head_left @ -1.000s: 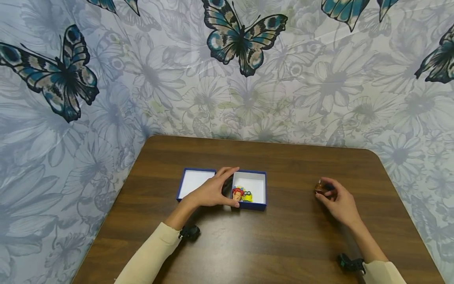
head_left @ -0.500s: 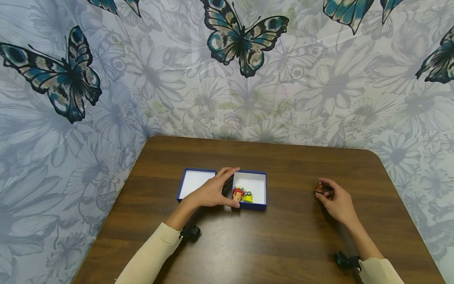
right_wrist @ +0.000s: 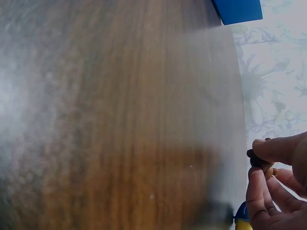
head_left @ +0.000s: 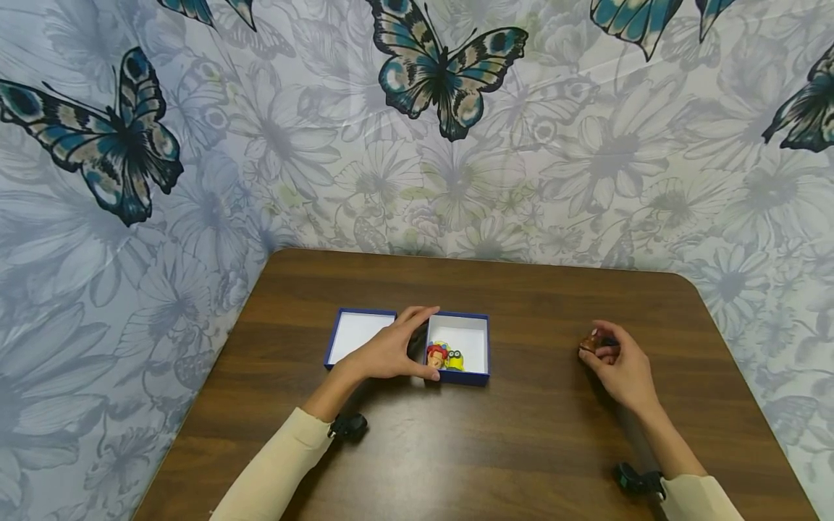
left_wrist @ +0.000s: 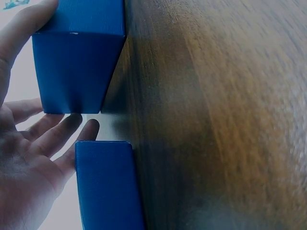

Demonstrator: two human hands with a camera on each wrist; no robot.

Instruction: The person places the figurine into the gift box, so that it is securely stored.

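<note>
My left hand [head_left: 389, 352] holds the blue box [head_left: 466, 380] by its left end, thumb at the near wall and fingers at the far side. The box is white inside and contains small toy figures: a red-haired one [head_left: 436, 355] and a yellow-green one with big eyes [head_left: 455, 360]. In the left wrist view the thumb lies against the box's blue wall [left_wrist: 76, 72]. Over at the right, my right hand [head_left: 622, 370] pinches a small brown figure [head_left: 588, 343] between thumb and fingers. The right wrist view shows this dark brown figure [right_wrist: 261, 163] partly covered by the fingertips.
Left of the box lies its shallow lid [head_left: 360, 333], white inside with a blue rim. A blue and yellow object [right_wrist: 242, 216] shows partly beneath the right hand in the right wrist view. The wooden table [head_left: 521, 449] meets a butterfly-patterned backdrop [head_left: 449, 181].
The right index finger has shifted slightly and the brown figure has tilted a little in the right hand. The left hand and the box have stayed in place.
</note>
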